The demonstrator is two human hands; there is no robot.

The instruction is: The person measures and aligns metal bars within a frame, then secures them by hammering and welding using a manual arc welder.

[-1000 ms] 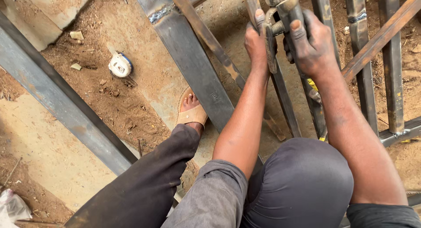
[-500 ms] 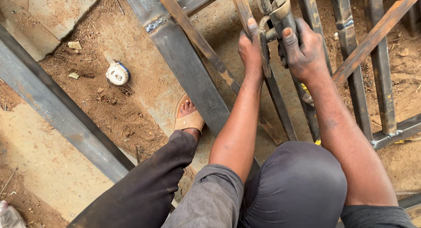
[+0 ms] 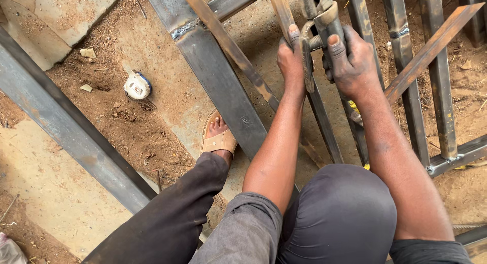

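My left hand (image 3: 291, 56) grips a thin rusty steel bar (image 3: 318, 112) of a welded metal frame lying on the ground. My right hand (image 3: 352, 58) is closed around a metal clamp tool (image 3: 322, 18) that bites onto the same bar near the top of the view. Both forearms reach forward over my bent knees (image 3: 337, 213). My sandalled foot (image 3: 219, 137) stands on the dirt beside a wide grey steel beam (image 3: 218, 76).
A white tape measure (image 3: 137, 86) lies on the reddish dirt at left. A second grey beam (image 3: 66, 132) runs diagonally at lower left. Several upright frame bars (image 3: 439, 86) and a slanting rusty bar (image 3: 431, 51) fill the right side. A concrete slab (image 3: 45, 20) sits top left.
The view has shifted slightly, so the frame and hands sit lower and more to the left. Both hands keep the same hold on the bar and the clamp.
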